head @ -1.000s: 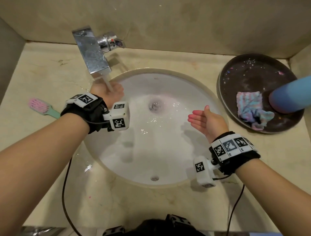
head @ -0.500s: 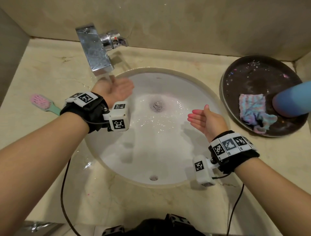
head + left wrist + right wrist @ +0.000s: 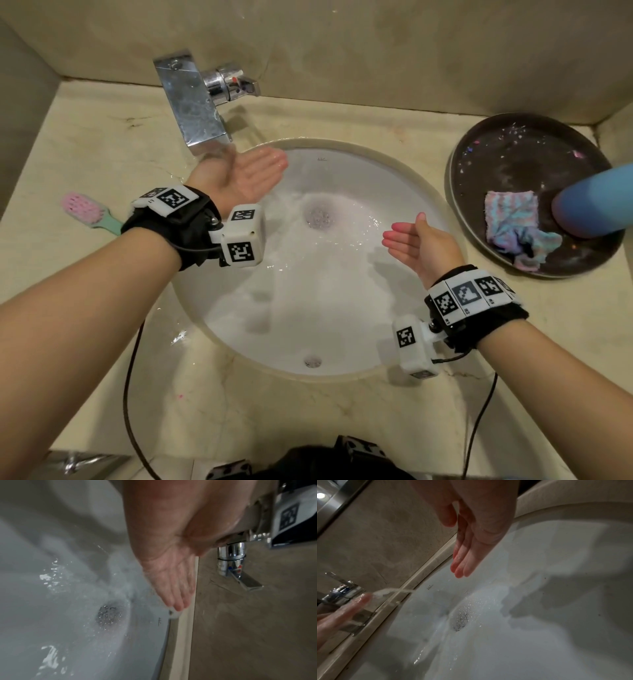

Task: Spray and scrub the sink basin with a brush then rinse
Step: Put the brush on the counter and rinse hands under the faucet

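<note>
While water runs from the faucet (image 3: 193, 102), the left hand (image 3: 239, 174) lies flat and palm-up beneath the spout, fingers straight, apparently to deflect the stream across the white sink basin (image 3: 308, 308) for rinsing. Water swirls toward the drain (image 3: 319, 216). The right hand (image 3: 416, 245) hovers over the basin's right side, fingers straight and together, holding nothing, likely waiting to help splash. The pink-bristled brush (image 3: 90, 212) lies set aside on the counter (image 3: 102, 137) to the left. A dark tray (image 3: 479, 164) to the right holds a crumpled cloth (image 3: 513, 226) and a blue bottle (image 3: 596, 205). A small mark is printed near the basin's back rim, too faint to read.
</note>
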Available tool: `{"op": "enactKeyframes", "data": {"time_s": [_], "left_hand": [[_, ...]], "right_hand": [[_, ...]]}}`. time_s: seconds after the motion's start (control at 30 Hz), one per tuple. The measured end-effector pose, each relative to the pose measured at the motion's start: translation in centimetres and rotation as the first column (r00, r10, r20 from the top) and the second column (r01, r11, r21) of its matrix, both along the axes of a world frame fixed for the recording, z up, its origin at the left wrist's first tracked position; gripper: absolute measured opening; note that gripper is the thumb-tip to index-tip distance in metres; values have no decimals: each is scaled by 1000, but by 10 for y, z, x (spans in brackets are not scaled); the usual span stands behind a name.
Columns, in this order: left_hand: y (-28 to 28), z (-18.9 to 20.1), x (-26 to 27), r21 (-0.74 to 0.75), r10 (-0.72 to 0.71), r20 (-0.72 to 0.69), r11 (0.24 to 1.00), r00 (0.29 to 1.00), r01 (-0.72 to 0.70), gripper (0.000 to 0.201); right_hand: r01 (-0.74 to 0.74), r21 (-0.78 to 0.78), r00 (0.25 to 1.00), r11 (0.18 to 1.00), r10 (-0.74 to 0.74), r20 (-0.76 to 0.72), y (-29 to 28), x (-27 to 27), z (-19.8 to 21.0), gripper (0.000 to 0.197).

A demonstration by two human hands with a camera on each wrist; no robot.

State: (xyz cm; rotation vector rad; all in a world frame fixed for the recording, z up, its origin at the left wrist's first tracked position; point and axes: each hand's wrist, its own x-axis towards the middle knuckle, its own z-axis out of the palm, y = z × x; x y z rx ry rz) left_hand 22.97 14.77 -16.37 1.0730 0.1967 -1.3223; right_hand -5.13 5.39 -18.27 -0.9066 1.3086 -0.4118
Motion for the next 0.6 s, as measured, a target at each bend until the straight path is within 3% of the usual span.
{"op": "enactKeyframes", "data": {"time_s": [0.13, 0.27, 0.37, 0.47, 0.6], "left_hand": [[1, -2, 2, 119, 28, 70, 992, 997, -36, 59], [4, -8, 8, 97, 166, -61, 982, 984, -160, 42], [1, -2, 3, -32, 75, -34, 997, 997, -76, 56], [-2, 6, -4, -76, -29, 15, 997, 999, 30, 55], [3, -3, 5, 131, -26, 105, 991, 994, 12, 55]], "right_hand": [[-1, -1, 1000, 1000, 1, 1, 0, 1, 0, 45], [-5, -6, 1000, 1000, 5, -5, 1, 2, 0, 45], [-5, -5, 1000, 1000, 5, -7, 2, 3, 0, 46], [-4, -6, 1000, 1000, 4, -9, 2, 4, 0, 45], [-4, -9, 1000, 1000, 4, -12, 3, 4, 1, 45]]}}
